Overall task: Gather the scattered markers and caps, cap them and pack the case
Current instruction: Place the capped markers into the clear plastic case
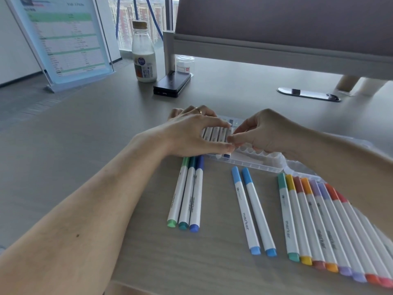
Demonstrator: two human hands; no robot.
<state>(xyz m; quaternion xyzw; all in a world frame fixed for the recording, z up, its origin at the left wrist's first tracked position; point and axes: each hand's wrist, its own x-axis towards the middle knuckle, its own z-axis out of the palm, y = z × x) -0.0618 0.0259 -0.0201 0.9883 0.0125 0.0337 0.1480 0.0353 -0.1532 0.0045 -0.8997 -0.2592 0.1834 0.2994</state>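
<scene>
A clear plastic marker case (255, 165) lies open mid-table with several white markers (214, 134) slotted in its left end. My left hand (191, 135) lies flat over those markers, its fingers stretched across them. My right hand (268, 133) pinches the end of a white marker (230, 133) at the edge of the filled slots. In front of the case lie three capped markers, green, teal and blue (187, 194), and two light-blue ones (251, 209). A row of several capped markers (319, 226) lies under my right forearm.
Behind the case stand a milk bottle (144, 58), a black device (172, 84) and a small clear jar (184, 63). A sign holder (63, 39) stands far left. A grey partition (276, 28) closes the back, with a cable grommet (308, 94) below it.
</scene>
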